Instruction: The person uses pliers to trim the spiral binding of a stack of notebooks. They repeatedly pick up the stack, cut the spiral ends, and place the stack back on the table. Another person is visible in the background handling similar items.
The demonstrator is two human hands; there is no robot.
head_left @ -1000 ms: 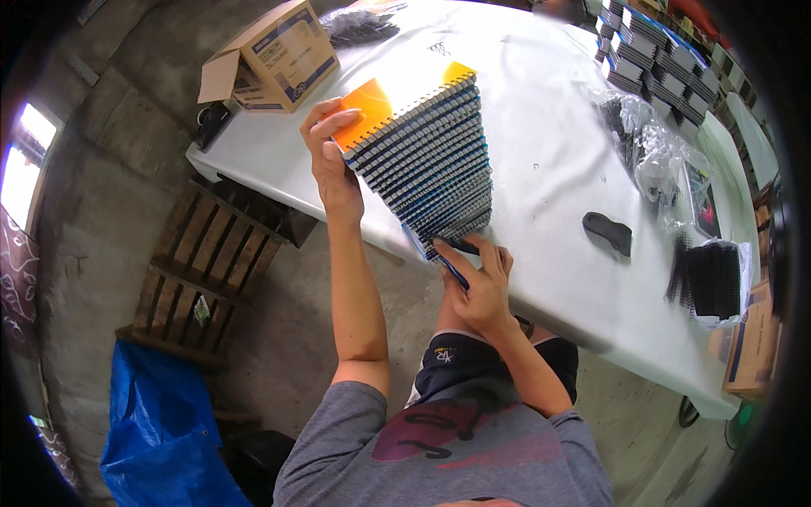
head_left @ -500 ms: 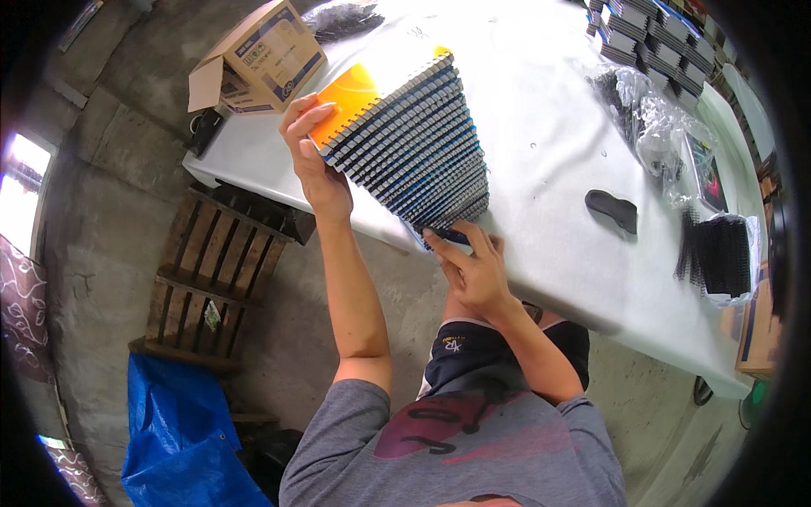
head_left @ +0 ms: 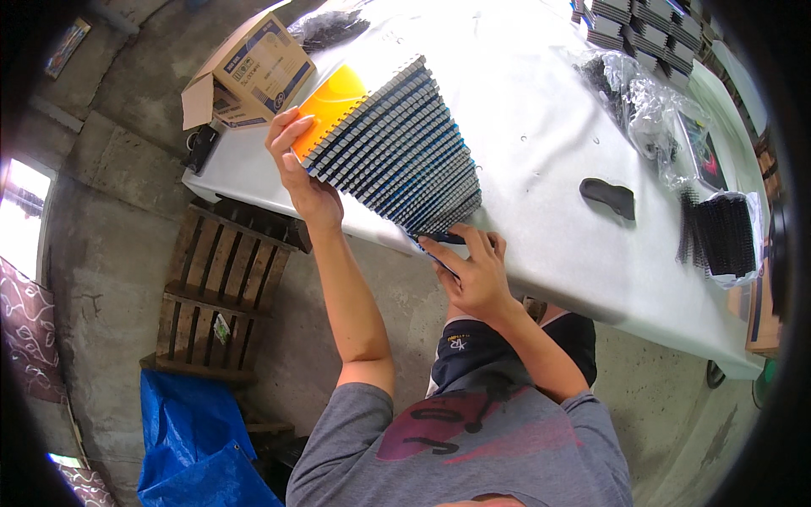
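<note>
A tall stack of ring-bound notebooks [head_left: 401, 152] stands on the near edge of the table, its bound spines facing me in rows. The top notebook has an orange cover [head_left: 336, 97]. My left hand [head_left: 302, 173] grips the stack's upper left corner, with its fingers on the orange cover. At the foot of the stack, my right hand [head_left: 475, 272] is closed, its thumb and fingers around something dark against the lowest notebooks. What it is I cannot make out.
The white-covered table [head_left: 541, 237] carries a cardboard box [head_left: 262, 72] at the far left and a dark flat object [head_left: 608, 197] to the right. Beyond are clear plastic wrap [head_left: 650, 118], black binding combs [head_left: 722, 237] and stacked notebooks [head_left: 642, 34]. A wooden pallet [head_left: 221, 291] leans at left.
The view has shifted slightly, and the stack and my left hand sit a little further left. Both hands keep their places at the stack's top and foot.
</note>
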